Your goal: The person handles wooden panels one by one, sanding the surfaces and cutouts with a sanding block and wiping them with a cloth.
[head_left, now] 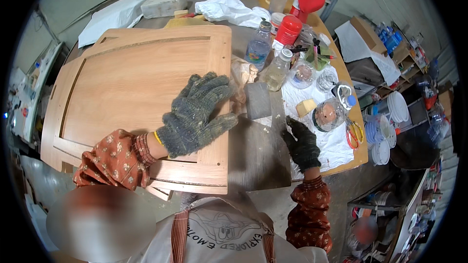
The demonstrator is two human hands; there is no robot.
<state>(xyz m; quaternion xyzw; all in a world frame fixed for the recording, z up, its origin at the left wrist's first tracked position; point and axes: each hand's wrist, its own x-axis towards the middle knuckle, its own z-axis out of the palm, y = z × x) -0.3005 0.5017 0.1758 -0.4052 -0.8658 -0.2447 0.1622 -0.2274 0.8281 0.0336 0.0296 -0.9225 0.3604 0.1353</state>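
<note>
My left hand (197, 117), in a grey-green knit glove, lies with fingers spread on the right part of a light wooden door panel (122, 92). The panel has a framed border with dark grooves. My right hand (301, 142), in a darker glove, is over the left edge of a white cloth (336, 148). Its fingers are apart, with nothing visible in them. Just beyond it sits a pale yellow sponge block (305, 107). A grey, flat sanding pad (258, 100) lies between the hands, beside the panel.
Right of my right hand stand a clear container with a blue cap (331, 114) and yellow-handled scissors (355, 134). Bottles (258, 46), jars (278, 70) and a red can (288, 30) crowd behind. White buckets (382, 134) stand right of the table.
</note>
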